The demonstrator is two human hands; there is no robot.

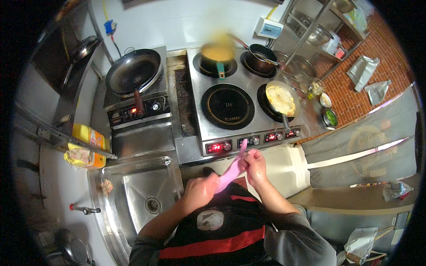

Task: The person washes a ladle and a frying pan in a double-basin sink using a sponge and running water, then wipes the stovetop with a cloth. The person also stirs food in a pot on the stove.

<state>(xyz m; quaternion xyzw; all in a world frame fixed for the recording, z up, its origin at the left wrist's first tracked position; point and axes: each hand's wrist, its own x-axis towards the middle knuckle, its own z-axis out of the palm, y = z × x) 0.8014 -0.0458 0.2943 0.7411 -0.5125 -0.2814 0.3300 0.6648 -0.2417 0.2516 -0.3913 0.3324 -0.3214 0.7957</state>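
Both my hands are closed on a pink cloth (232, 174) stretched between them in front of my apron. My left hand (201, 192) grips its lower end, and my right hand (255, 164) pinches it farther up, with a loose tip sticking out towards the cooktop controls. Beyond them, a pan with pale, browned food (280, 96) sits on the front right plate of the induction cooktop (196, 109). The front left plate (228, 106) is bare. At the back stand a pot with a green handle (220, 69), its top blurred by steam, and a dark saucepan (262, 65).
A black wok (134, 71) rests on a separate burner at the left. Below it is a steel sink (133, 186) with a tap (85, 209), beside a yellow jug (90, 143). Small bowls, one with chopped greens (330, 117), stand right of the cooktop near a metal shelf (349, 20).
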